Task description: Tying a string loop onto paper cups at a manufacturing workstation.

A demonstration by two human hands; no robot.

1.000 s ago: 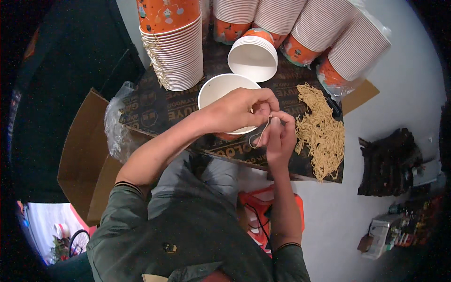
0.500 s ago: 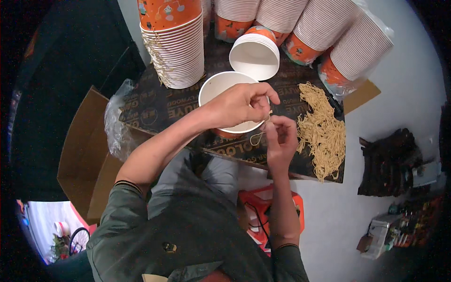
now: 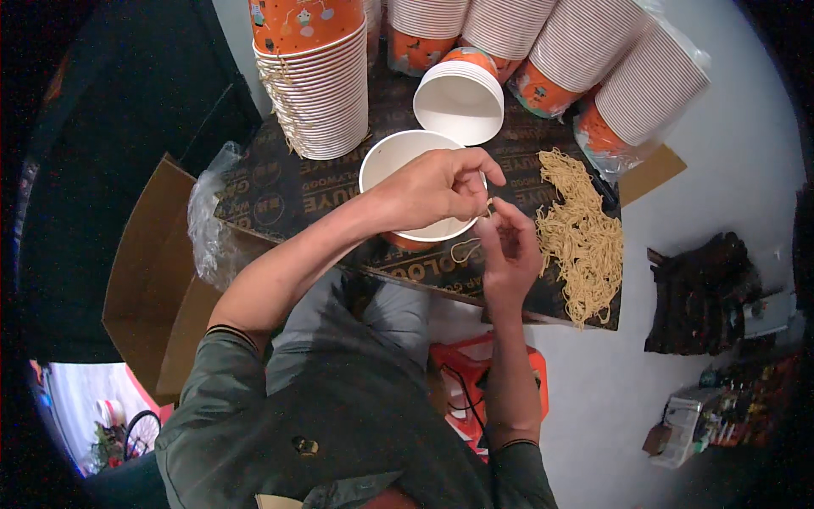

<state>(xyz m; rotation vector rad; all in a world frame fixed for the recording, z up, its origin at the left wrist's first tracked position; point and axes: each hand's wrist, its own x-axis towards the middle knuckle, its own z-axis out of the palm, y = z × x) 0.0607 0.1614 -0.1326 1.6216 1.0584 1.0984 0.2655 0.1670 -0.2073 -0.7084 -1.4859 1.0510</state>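
My left hand reaches over a white-lined paper bucket with an orange outside, and its thumb and fingers pinch a thin tan string at the bucket's right rim. Close below it, my right hand has thumb and forefinger on the same string. A loop of the string hangs down between the hands against the dark board. My left hand and forearm hide part of the bucket's mouth. To the right of my right hand lies a heap of tan strings.
A tall stack of paper buckets with strings along its rims stands at the left. Behind lies a tilted short stack, with several wrapped bucket stacks at the back right. A cardboard box and clear plastic are left of the board.
My right hand has shifted slightly, its forefinger moving up toward the left fingertips. The left hand and the bucket have stayed in place.
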